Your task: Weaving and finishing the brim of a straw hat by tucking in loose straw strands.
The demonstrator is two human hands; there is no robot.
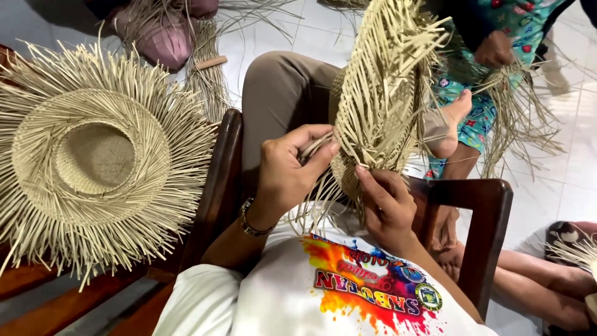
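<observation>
Pinched in my left hand (287,169) and right hand (384,202): loose strands of a half-woven straw hat (379,99), upright over my lap. Finished straw hat (93,158) lies left on a wooden bench (37,283).

In the middle of the frame I see the half-woven hat (379,106) standing on edge over the knee (280,87), my left hand (289,171) on its left side, my right hand (385,202) below it. At far left a finished hat (93,155) lies flat — beside the chair arm (217,180). Upper right, another person's hand (494,50) sits among loose straw (522,118).
</observation>
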